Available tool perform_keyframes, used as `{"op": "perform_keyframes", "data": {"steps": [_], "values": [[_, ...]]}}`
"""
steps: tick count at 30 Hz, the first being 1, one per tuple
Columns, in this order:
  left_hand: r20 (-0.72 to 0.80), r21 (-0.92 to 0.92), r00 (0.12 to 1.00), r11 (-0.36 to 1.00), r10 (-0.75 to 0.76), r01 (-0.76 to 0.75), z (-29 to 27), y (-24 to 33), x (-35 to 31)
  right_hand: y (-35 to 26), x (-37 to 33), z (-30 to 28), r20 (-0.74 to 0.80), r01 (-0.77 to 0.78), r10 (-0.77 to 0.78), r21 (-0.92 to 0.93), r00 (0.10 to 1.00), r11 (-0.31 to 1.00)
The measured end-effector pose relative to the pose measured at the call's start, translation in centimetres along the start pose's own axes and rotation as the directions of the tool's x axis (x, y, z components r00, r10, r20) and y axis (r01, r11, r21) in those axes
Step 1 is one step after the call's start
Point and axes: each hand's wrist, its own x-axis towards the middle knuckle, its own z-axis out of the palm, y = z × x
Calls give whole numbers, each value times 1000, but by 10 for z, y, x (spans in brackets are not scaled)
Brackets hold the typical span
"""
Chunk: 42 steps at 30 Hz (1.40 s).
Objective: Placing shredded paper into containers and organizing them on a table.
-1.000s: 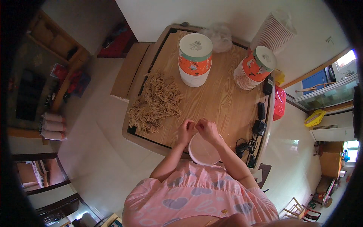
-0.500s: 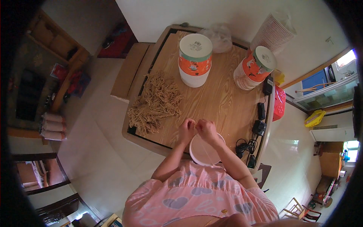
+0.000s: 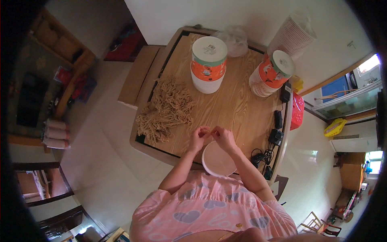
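My left hand (image 3: 198, 138) and my right hand (image 3: 224, 138) meet fingertip to fingertip above the near edge of the table. The fingers of both are pinched together; whatever they hold is too small to make out. Just below them, close to my body, is a white round paper bucket (image 3: 219, 160), its pale flat face turned up. To the left of my hands lies a loose heap of tan twine strands (image 3: 167, 111). Farther back, a stack of upturned paper buckets (image 3: 208, 66) with an orange and green printed one on top stands on the wood-grain table (image 3: 234, 107).
A second, tilted bucket stack (image 3: 272, 74) stands at the back right, before a tall bagged stack of white buckets (image 3: 292, 36). Black adapters and cables (image 3: 266, 155) line the table's right edge. A clear plastic bag (image 3: 236, 42) sits at the back, and a cardboard box (image 3: 139, 74) adjoins the left side.
My right hand has shifted slightly right and turned, so its fingertips now face the left hand's. A thin strand seen across the near bucket earlier no longer shows there.
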Motion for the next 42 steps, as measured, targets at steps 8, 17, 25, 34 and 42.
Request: {"op": "perform_keyframes", "data": {"steps": [8, 17, 25, 34, 42], "values": [[-103, 274, 971, 945, 215, -180, 5, 5, -1, 2, 2, 5, -14, 138, -138, 9, 990, 990], [42, 50, 996, 995, -84, 82, -11, 5, 7, 4, 0, 3, -2, -24, 25, 108, 1000, 994], [43, 114, 998, 993, -46, 41, -4, -6, 9, 2, 1, -2, -26, 85, -84, 37, 996, 996], [121, 104, 957, 962, -265, 253, 10, 6, 19, 32, 21, -10, 165, -237, 203, 219, 965, 946], [96, 364, 981, 923, -169, 123, 11, 6, 21, 62, 29, -1, 424, -394, 205, 425, 882, 815]]}}
